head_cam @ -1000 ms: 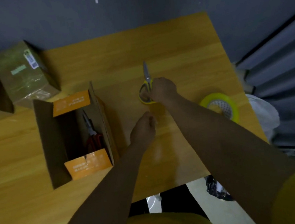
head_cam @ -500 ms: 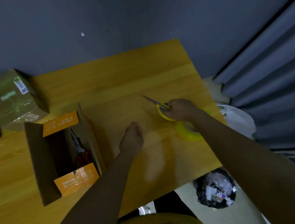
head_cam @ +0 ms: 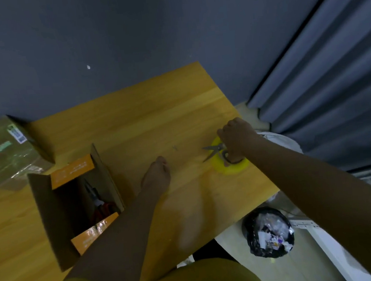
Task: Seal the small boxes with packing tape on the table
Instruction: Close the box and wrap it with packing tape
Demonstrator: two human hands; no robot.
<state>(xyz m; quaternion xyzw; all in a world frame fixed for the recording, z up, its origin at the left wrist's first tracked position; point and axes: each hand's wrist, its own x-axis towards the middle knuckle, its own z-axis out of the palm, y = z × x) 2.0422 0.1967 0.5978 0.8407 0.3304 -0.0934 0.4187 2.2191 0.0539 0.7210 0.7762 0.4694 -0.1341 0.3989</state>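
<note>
Dark blue-grey walls close round a honey-coloured wooden tabletop (head_cam: 130, 114), and the work on it looks partly done. At the far left sits a brown cardboard box wrapped in glossy clear tape (head_cam: 6, 150), shut and shiny all over, so that one reads as finished. Next to it, nearer the person, lies an open brown cardboard box with orange inner flaps (head_cam: 75, 200); its flaps stand up, red-handled pliers (head_cam: 100, 203) lie inside, and no tape closes it, so this one is yet to be sealed. Just right of that box, the left hand (head_cam: 155, 178) rests on the bare wood, its fingers loosely curled and holding nothing. Near the right edge, the right hand (head_cam: 236, 135) grips the handles of grey metal scissors (head_cam: 215, 150), blades slightly parted, directly over a yellow roll of packing tape (head_cam: 229, 164) lying flat. Judging by this, what remains is folding the flaps, laying tape along the seam and cutting it.
</note>
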